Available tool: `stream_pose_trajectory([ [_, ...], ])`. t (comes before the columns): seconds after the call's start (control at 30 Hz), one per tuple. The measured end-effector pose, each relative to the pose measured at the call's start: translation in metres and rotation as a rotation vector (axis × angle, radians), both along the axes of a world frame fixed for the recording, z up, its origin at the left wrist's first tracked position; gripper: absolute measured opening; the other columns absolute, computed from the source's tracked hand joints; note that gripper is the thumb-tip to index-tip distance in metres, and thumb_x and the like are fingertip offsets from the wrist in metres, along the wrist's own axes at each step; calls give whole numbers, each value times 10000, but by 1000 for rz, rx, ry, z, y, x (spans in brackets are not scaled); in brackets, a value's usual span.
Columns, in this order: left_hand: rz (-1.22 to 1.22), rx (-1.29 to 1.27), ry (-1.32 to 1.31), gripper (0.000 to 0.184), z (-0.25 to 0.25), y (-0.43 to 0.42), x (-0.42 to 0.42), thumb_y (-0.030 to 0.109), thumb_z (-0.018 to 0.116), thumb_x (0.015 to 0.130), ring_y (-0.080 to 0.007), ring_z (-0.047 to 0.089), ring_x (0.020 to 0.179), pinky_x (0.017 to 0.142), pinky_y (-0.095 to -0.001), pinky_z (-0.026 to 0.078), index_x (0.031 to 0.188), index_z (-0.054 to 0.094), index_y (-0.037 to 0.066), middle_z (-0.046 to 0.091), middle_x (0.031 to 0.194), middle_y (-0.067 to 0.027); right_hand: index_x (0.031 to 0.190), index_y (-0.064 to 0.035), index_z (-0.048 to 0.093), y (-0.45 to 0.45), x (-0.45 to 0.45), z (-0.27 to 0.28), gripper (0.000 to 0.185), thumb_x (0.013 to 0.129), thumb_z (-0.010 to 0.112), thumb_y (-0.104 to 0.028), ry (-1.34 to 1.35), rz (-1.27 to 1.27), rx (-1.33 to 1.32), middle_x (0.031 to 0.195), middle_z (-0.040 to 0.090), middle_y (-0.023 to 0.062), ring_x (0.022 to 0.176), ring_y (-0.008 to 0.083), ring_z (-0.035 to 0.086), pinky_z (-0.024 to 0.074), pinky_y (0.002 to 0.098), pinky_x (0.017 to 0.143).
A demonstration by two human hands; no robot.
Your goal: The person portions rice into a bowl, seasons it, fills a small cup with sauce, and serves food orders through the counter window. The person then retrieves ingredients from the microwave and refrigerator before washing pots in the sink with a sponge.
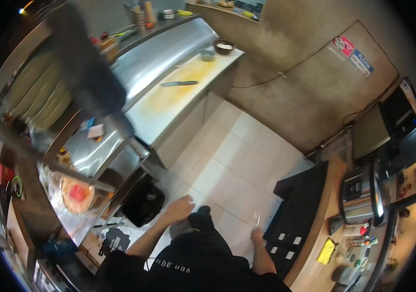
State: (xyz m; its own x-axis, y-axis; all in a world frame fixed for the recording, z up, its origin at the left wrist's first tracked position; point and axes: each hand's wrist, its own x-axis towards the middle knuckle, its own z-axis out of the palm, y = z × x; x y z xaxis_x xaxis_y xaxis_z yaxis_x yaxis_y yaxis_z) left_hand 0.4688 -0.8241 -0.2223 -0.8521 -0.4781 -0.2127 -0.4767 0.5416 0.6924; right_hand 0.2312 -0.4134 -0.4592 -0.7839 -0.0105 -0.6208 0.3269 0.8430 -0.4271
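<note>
My left hand (pixel 178 209) is in front of my body at the lower middle, its fingers curled together. A small whitish patch shows at its fingertips, too blurred to name. A grey patch, perhaps cloth or a shoe, shows just below this hand. Lower right, my right hand (pixel 257 236) is closed round a thin, shiny utensil (pixel 257 220) that points up and away from me. Its exact kind is too blurred to tell. Both hands are over the tiled floor (pixel 237 180), apart from the counters.
A white counter (pixel 142 119) ahead bears a knife (pixel 178 83), a grey bowl (pixel 207 55) and a brown bowl (pixel 224 46). Left stand a black bin (pixel 143 202) and a metal shelf (pixel 3 134). A wooden counter (pixel 332 194) with a yellow packet (pixel 326 251) is right.
</note>
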Motion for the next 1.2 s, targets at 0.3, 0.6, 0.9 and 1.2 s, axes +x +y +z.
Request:
stream_pose_trajectory([
  [0.3, -416, -75, 185, 341, 97, -72, -446, 326, 550, 962, -394, 642, 949, 809, -478, 508, 1162, 507, 53, 664, 1033, -178, 1067, -45, 620, 50, -52, 35, 239, 962, 482, -210, -501, -772, -226, 765, 606, 91, 665, 228, 575, 466, 394, 547],
  [0.6, -246, 258, 44, 479, 29, -130, -657, 316, 565, 978, -357, 685, 906, 774, -436, 533, 1309, 412, 5, 667, 976, -205, 1165, -51, 633, -92, -411, 27, 284, 974, 487, -203, -497, -551, -287, 843, 622, 60, 783, 192, 578, 477, 347, 657],
  [0.9, 591, 1088, 454, 443, 25, -373, -764, 317, 517, 1004, -266, 659, 970, 743, -393, 580, 1327, 380, 46, 568, 1136, -151, 1317, -106, 609, -554, -875, 249, 376, 952, 537, -157, 602, 714, -285, 817, 651, 179, 695, 230, 615, 479, 354, 672],
  [1.2, 1037, 1403, 801, 807, 4, -598, -893, 377, 515, 988, -433, 606, 1109, 946, -484, 535, 1489, 23, -21, 326, 1381, -300, 1187, -157, 691, -1010, -848, 314, 287, 921, 589, -186, 851, 1388, -515, 826, 618, 149, 735, 334, 655, 517, 411, 655],
])
